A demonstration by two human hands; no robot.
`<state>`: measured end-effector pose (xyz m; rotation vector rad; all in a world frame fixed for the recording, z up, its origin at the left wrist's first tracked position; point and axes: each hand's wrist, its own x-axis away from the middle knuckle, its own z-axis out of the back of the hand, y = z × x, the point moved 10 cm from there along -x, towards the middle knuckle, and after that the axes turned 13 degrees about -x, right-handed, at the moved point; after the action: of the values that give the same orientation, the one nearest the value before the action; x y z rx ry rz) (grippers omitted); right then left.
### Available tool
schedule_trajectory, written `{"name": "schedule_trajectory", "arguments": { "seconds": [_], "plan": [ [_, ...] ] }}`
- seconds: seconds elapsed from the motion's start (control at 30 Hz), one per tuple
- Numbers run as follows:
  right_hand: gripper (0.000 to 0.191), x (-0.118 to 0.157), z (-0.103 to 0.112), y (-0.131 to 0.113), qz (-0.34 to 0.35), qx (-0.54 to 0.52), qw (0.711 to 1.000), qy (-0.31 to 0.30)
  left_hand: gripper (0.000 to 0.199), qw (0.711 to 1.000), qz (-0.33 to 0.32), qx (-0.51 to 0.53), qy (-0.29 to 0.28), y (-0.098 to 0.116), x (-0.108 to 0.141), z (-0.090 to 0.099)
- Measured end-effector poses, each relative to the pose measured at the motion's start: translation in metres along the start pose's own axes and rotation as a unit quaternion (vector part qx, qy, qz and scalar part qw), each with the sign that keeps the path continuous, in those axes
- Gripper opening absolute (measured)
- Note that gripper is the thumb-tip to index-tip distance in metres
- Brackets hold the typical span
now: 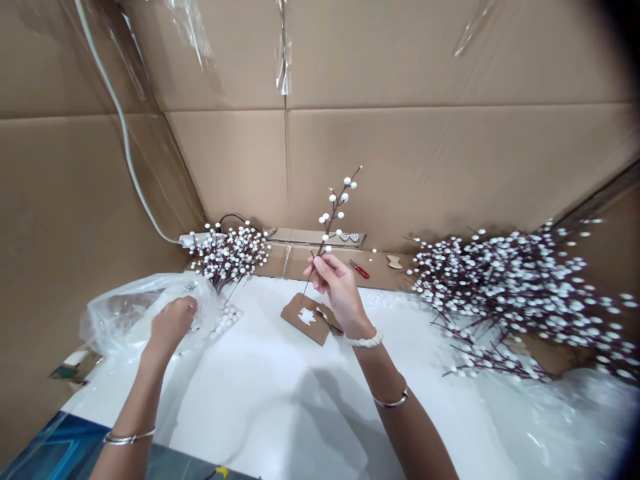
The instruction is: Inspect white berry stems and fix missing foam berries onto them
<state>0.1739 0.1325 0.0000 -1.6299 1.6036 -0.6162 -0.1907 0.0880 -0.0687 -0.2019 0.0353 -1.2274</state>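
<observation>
My right hand (336, 280), its fingertips pinched together, holds a stem of white berries (334, 210) upright above the middle of the white table (240, 400). Below it lies a brown cardboard piece (306, 319) with a white patch. My left hand (173, 323) is curled closed at the clear plastic bag (130, 310) near the table's left edge; I can't tell what it grips. A berry bunch (233, 253) stands at the far left corner, a bigger pile of berry stems (505, 287) lies along the right side, and red-handled snips (359, 269) rest by the far edge.
</observation>
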Motion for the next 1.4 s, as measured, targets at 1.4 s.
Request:
{"name": "schedule_trajectory", "arguments": {
  "seconds": [1.4],
  "plan": [
    [0.024, 0.012, -0.016, -0.05, 0.075, 0.043, 0.996, -0.029, 0.025, 0.64, -0.239, 0.689, 0.243, 0.189, 0.058, 0.181]
  ]
}}
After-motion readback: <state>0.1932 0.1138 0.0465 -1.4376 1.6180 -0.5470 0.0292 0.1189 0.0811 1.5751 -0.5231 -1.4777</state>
